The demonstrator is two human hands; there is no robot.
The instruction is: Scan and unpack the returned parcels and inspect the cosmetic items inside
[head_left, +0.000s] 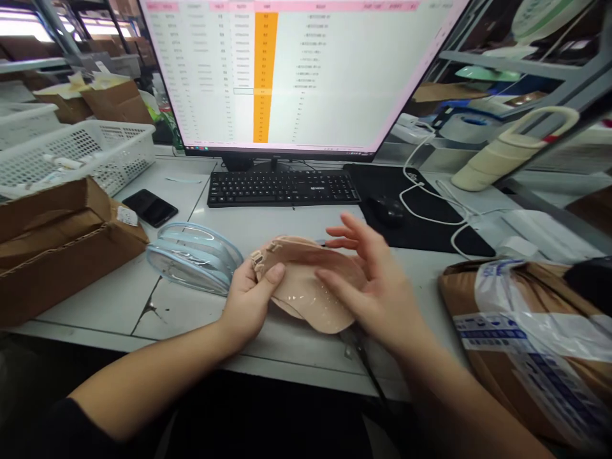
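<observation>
Over the near part of the surface (191,325), the left hand (246,298) grips one end of a glossy beige cup piece (306,292), thumb on top, while the right hand (382,290) is spread open around the other end, any contact unclear. The piece's long axis runs left to right, dipping nearer at the right, its clasps (259,258) to the left and its shiny hollow upward. Handling seems under way, with the piece not yet put aside and the remaining steps unclear; a clear pouch (191,256) lies just beside it, a keyboard (287,188) beyond.
</observation>
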